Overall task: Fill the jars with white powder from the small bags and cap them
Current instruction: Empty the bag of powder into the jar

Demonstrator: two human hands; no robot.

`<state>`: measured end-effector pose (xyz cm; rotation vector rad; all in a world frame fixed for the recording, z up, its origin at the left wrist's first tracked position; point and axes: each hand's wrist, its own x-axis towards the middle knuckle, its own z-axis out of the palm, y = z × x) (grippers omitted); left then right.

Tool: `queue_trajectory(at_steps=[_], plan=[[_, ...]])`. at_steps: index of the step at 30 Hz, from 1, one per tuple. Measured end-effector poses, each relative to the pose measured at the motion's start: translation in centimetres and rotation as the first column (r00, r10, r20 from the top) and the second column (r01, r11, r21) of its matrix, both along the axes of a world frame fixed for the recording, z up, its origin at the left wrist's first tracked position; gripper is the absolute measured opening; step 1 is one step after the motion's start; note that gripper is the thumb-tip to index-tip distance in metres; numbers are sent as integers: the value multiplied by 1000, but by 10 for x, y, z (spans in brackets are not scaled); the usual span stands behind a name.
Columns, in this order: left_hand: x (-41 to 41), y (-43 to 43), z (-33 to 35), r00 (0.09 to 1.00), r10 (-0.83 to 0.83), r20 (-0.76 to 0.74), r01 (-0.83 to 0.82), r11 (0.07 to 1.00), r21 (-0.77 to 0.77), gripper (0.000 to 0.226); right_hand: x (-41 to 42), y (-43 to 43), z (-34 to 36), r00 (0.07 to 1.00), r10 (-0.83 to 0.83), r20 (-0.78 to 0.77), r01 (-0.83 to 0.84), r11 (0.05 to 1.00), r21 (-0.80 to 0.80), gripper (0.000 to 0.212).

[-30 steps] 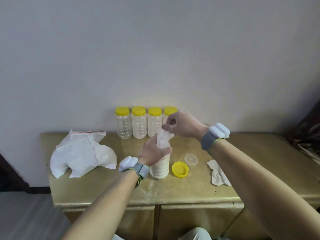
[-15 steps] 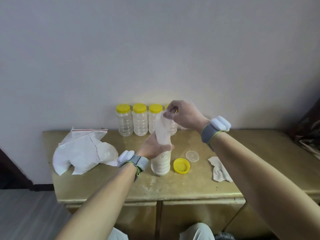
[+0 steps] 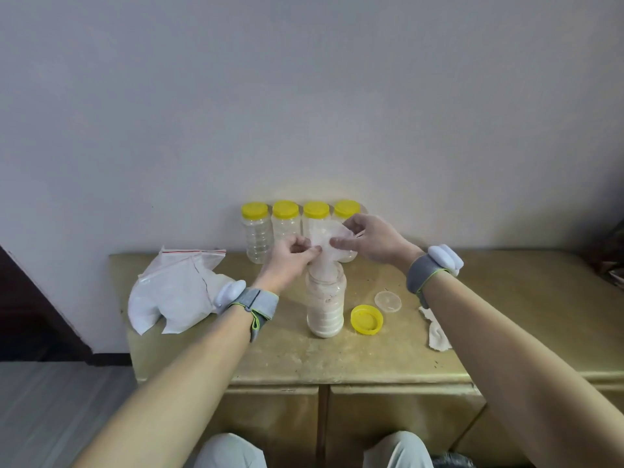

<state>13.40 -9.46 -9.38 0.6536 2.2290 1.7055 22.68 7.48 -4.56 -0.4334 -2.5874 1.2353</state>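
Pinching small bag (image 3: 329, 243) above jar (image 3: 327, 288)

Gripping its upper edges with left hand (image 3: 288, 258) and right hand (image 3: 373, 241), with lower end tucked into the uncapped mouth. Standing part-filled with white powder (image 3: 325, 320) on cabinet top (image 3: 371, 359), just beside yellow lid (image 3: 366, 319).

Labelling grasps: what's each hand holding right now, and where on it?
Both hold the small bag, upended in the open jar: left hand pinches its left edge, right hand its upper right edge.

No legible text, brand, number or sign anywhere, clear ribbed plastic jars (image 3: 257, 238) unlabelled, their yellow screw lids (image 3: 254, 210) plain, large white zip-seal plastic bag (image 3: 175, 288) marked only by a red line along its seal
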Motion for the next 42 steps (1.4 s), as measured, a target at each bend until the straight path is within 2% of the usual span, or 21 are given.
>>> queue_trajectory(at_steps=[3, 5, 7, 10, 12, 15, 19, 21, 24, 26, 29, 32, 34, 36, 38, 42], plan=[[-1, -1, 4, 993, 6, 119, -12, 999, 45, 19, 5, 1, -2, 998, 60, 30, -58, 997, -58, 28], [-2, 0, 6, 991, 30, 132, -38, 997, 63, 30, 8, 3, -2, 1000, 6, -24, -7, 999, -41, 21], [-2, 1, 7, 990, 37, 135, -48, 996, 78, 33, 10, 3, -2, 997, -59, -49, 62, 996, 64, 27], [0, 1, 9, 991, -8, 134, -2, 997, 79, 20, 13, 2, -3, 996, -82, -36, 87, 981, 172, 29], [0, 0, 10, 992, -10, 127, -4, 994, 107, 15, 14, 3, -3, 989, -111, -94, 123, 984, 133, 24], [-4, -3, 4, 995, 83, 63, -89, 991, 97, 7, 14, 2, -6, 980, -135, -144, 145, 988, 60, 16], [-4, -4, 0, 984, 176, 11, -176, 983, 53, 8, 14, -1, -8, 949, -217, -228, 221, 975, -7, 26], [-2, -4, 4, 984, 180, 10, -180, 982, 52, 10, 14, -3, -6, 970, -175, -171, 181, 983, 20, 25], [-1, -3, 10, 987, 154, 39, -157, 984, 85, 14, 12, -3, -4, 988, -99, -114, 112, 987, 116, 7], [-4, -2, 9, 990, 139, -27, -138, 989, 51, 17, 11, -3, -3, 990, -94, -103, 103, 991, 86, 11], [-4, -2, 6, 988, 147, -50, -144, 987, 69, 23, 12, -6, 0, 992, -102, -70, 107, 991, 81, 32], [-2, 1, 7, 986, 154, -63, -148, 985, 94, 23, 11, -9, 3, 999, -32, -27, 34, 995, 90, 20], [-1, 3, 8, 978, 200, -66, -192, 975, 108, 24, 9, -8, 5, 998, -3, -62, 4, 1000, 16, 13], [-3, 5, 8, 961, 272, -43, -262, 952, 161, 22, 9, -7, 7, 994, -23, -111, 21, 1000, -21, 11], [-3, 6, 9, 953, 304, -9, -295, 932, 210, 14, 10, -4, 7, 990, -47, -134, 51, 998, 28, 7], [-6, 8, 10, 971, 224, 80, -237, 940, 244, 4, 13, 1, 5, 997, -48, -62, 49, 999, 15, 7]])
